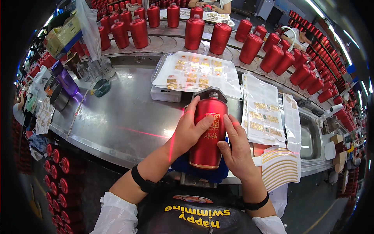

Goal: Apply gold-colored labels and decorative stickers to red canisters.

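A glossy red bottle (206, 148) with a clear glass neck and gold decals on its front lies tilted before me, its neck pointing away. It rests on a blue cloth (223, 171) and a dark angular support (223, 97). My left hand (191, 124) grips the bottle's left side, the thumb pressed across the gold decal. On the right side my right hand (237, 147) lies against the bottle with fingers extended and thumb apart. A thin red laser line crosses the table, my left forearm and the bottle.
Decal sheets (198, 70) lie on a white box (165, 94) beyond the bottle. More decal sheets (263, 113) and gold strips (278, 165) are at right, near a sink (309, 134). Red bottles (194, 33) line a curved conveyor (167, 43). A purple bottle (66, 80) stands left.
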`<action>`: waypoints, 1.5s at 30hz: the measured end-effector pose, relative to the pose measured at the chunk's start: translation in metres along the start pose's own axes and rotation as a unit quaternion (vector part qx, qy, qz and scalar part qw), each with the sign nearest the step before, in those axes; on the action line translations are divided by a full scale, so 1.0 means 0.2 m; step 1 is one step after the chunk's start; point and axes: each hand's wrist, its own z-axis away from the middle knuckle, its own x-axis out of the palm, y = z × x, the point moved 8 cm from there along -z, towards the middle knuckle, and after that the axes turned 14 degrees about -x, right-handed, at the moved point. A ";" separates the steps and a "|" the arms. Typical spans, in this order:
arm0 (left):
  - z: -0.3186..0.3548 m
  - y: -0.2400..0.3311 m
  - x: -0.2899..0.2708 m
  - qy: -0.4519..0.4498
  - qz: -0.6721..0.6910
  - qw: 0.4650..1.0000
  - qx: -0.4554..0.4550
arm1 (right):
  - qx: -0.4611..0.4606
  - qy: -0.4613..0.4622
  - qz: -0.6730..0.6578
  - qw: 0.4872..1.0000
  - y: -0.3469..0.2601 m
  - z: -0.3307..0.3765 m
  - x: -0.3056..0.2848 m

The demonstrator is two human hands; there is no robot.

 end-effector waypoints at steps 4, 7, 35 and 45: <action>0.05 -0.01 0.01 -0.015 0.045 0.999 -0.017 | -0.027 -0.023 0.026 0.999 -0.05 0.01 0.00; 0.06 -0.03 0.04 -0.054 0.155 0.985 -0.059 | -0.037 -0.037 0.048 0.997 -0.06 0.03 0.01; 0.04 -0.04 0.06 -0.065 0.185 0.978 -0.071 | 0.126 0.092 -0.163 0.974 0.24 -0.02 0.03; 0.03 0.02 0.08 -0.073 0.199 0.972 -0.097 | 0.145 0.092 -0.172 0.970 0.29 -0.07 0.07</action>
